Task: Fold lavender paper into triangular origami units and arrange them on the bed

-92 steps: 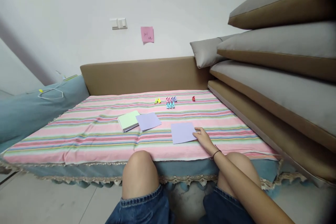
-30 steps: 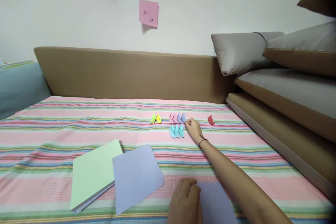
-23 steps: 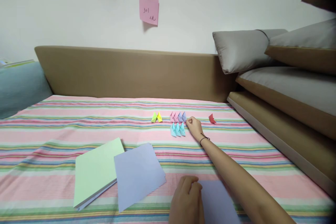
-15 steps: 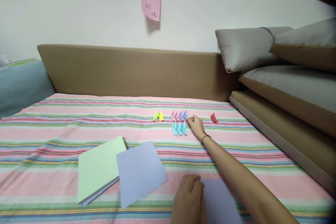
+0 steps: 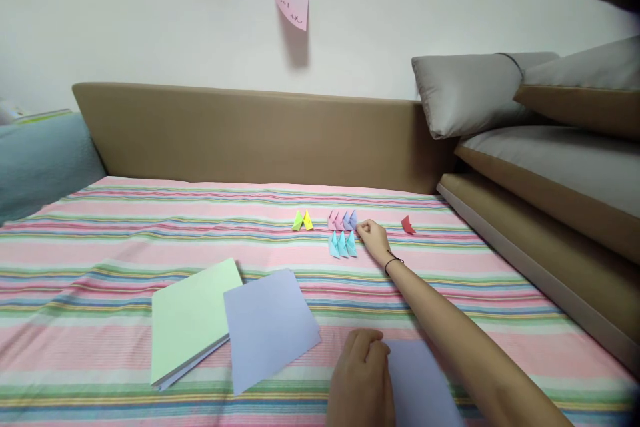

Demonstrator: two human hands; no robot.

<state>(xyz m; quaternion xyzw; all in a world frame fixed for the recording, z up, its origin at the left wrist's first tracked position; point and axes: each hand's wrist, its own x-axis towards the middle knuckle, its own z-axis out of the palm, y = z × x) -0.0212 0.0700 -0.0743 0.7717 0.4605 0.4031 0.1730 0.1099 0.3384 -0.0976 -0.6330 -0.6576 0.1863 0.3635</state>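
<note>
My right hand point(image 5: 374, 237) reaches out over the striped cloth, its fingertips pinched at the lower corner of the rightmost purple folded paper piece point(image 5: 353, 219). That piece stands in a short row with another purple one and pink folded pieces point(image 5: 335, 219). Just in front of this row are three light-blue folded pieces point(image 5: 343, 245). Close to me, my left hand point(image 5: 361, 377) has its fingers curled at the upper left corner of a purple paper sheet point(image 5: 420, 380); its thumb is hidden.
A stack of green paper point(image 5: 193, 323) lies to the left, beside several purple sheets point(image 5: 270, 327). Yellow-green point(image 5: 298, 221) and yellow point(image 5: 307, 220) folded pieces stand left of the row, a red one point(image 5: 408, 224) to the right. Grey-brown cushions point(image 5: 555, 153) are piled at the right edge.
Both hands keep their places and grip. The pink note on the wall has curled further upward, and the view has shifted very slightly.
</note>
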